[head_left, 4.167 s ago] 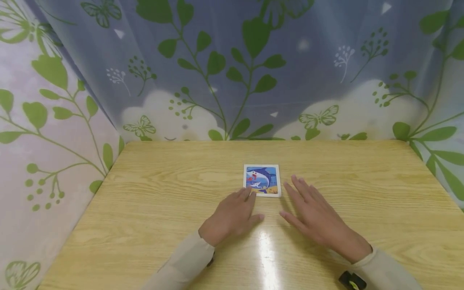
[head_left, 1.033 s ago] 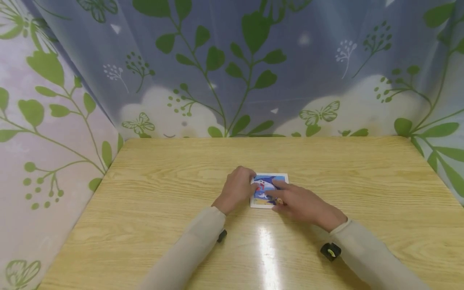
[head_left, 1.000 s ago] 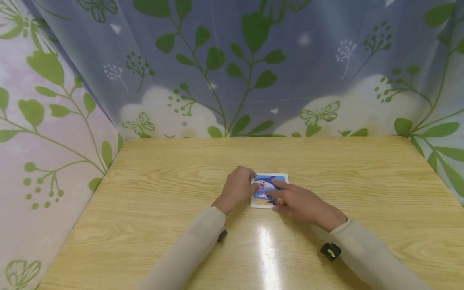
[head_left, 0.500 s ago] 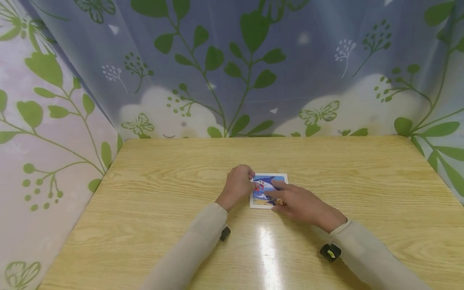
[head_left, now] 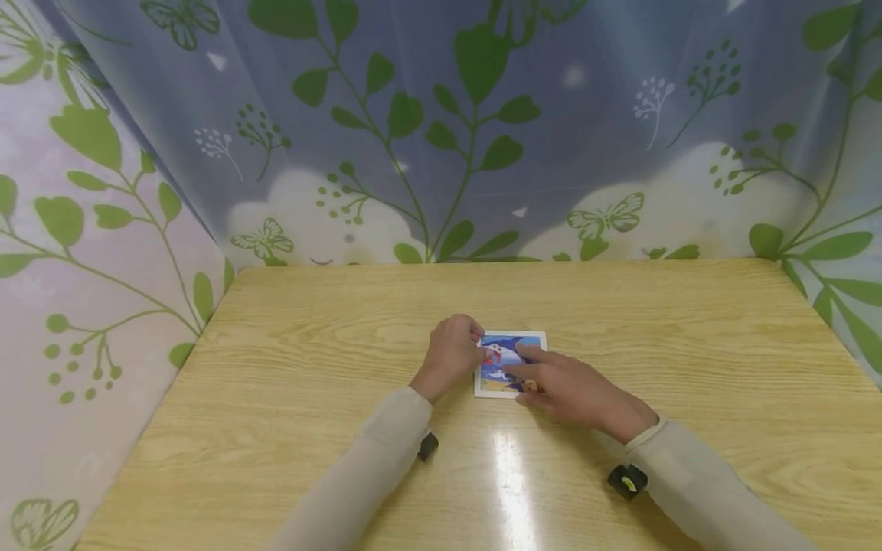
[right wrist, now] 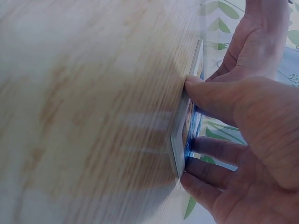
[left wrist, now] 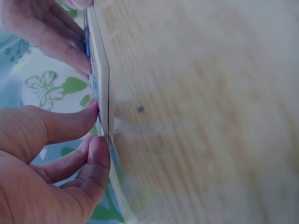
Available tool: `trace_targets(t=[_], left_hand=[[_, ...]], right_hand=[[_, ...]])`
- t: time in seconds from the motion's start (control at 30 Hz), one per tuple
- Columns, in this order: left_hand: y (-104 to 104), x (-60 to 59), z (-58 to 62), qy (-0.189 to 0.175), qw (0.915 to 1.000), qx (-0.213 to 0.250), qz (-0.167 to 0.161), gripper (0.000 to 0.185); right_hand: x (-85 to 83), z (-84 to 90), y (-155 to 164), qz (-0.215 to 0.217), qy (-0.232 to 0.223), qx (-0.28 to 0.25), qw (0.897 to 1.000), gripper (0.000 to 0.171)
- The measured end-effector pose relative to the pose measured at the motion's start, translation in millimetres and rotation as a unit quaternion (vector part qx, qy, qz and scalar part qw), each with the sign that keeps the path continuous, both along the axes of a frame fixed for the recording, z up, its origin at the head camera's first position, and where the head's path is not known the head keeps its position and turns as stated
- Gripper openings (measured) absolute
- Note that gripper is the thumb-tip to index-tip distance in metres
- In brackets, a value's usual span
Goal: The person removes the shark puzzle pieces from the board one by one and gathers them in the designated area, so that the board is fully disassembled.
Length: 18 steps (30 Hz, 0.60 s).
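Observation:
A square picture board [head_left: 495, 382] with a white border and a blue shark picture lies on the wooden table [head_left: 331, 337]. My left hand [head_left: 449, 356] is at its left side, thumb on the picture and curled fingers at the edge; the left wrist view shows this pinch closely. From the right, my right hand [head_left: 580, 392] holds the board, its thumb at the near edge and fingers on the picture and right side. In the right wrist view the board [right wrist: 179, 135] looks thin and layered, near the table surface. My fingers cover part of the picture.
A patterned curtain [head_left: 441, 153] with leaves and butterflies hangs behind the table, and similar cloth [head_left: 89, 306] covers the left side. A dark wrist device [head_left: 628, 481] sits under the right sleeve. Light glares off the table near the front.
Over four seconds the board has shifted slightly right and nearer; both hands, earlier flatter beside it, have come onto it. In the last second, the left fingertips moved only slightly at the left edge.

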<state>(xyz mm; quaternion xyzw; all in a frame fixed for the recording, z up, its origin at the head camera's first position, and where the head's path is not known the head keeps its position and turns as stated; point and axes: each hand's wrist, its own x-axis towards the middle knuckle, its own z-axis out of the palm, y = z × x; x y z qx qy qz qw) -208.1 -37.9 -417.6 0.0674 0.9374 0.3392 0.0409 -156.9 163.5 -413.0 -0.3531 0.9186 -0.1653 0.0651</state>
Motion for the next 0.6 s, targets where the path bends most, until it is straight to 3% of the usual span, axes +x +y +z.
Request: trace_targets(t=[0.6], left_hand=[[-0.1, -0.3, 1.5, 0.016, 0.9998, 0.007, 0.008, 0.026]], right_hand=[[0.7, 1.6, -0.8, 0.001, 0.003, 0.001, 1.0, 0.042]])
